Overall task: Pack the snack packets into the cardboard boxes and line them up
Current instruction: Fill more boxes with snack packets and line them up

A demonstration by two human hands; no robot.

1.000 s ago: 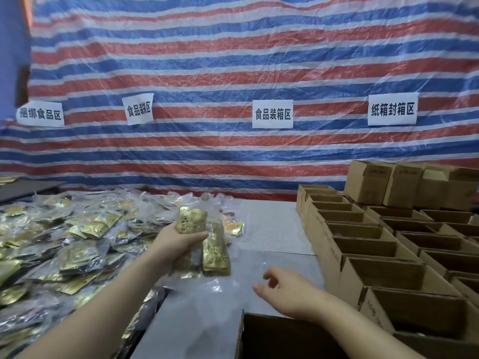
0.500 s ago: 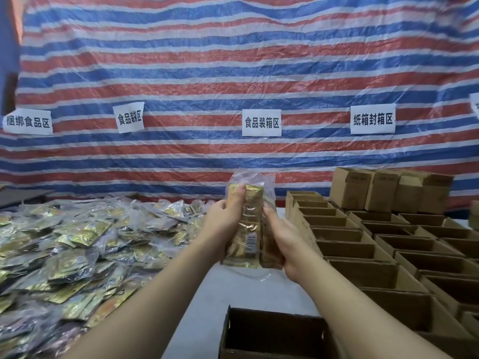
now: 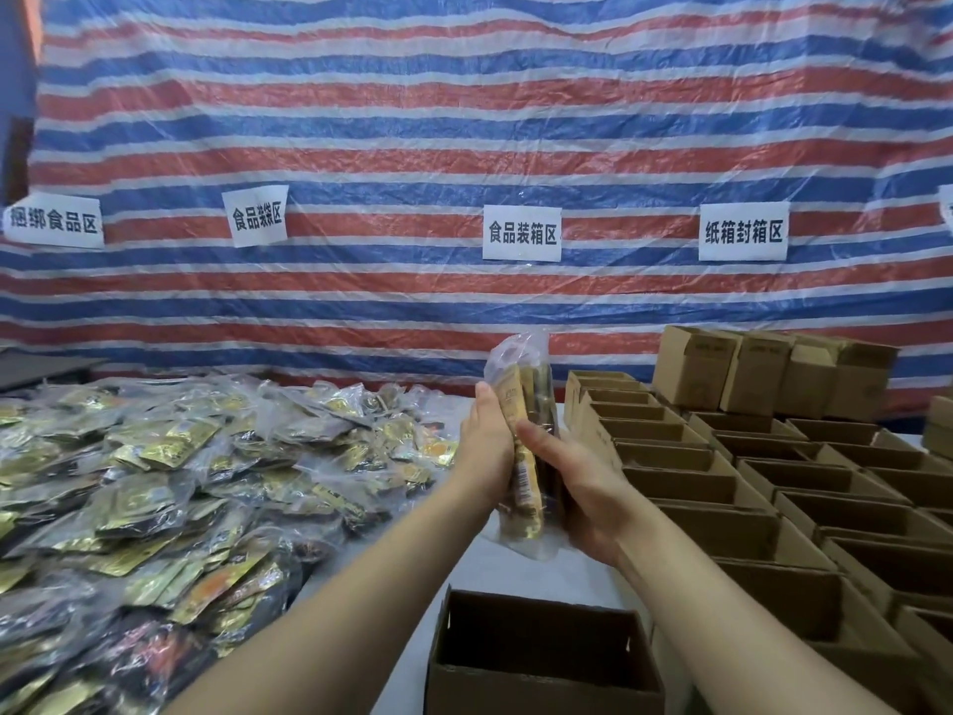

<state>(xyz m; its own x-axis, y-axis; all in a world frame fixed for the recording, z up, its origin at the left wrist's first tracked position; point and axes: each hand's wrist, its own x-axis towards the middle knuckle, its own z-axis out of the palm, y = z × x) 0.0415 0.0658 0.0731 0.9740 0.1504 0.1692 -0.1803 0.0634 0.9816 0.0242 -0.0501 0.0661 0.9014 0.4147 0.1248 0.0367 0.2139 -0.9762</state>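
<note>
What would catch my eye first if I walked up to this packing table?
Probably the two hands in the middle, left hand and right hand, gripping an upright clear bag of gold snack packets above an open cardboard box. To the left spreads a big heap of bagged packets; to the right stand rows of open boxes. Behind hangs a red, white and blue striped tarp with white paper signs.

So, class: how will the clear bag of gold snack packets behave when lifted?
Probably floppy: the bag of gold snack packets is thin film, steadied by left hand and right hand. Likely light and slippery, being glossy.
</note>
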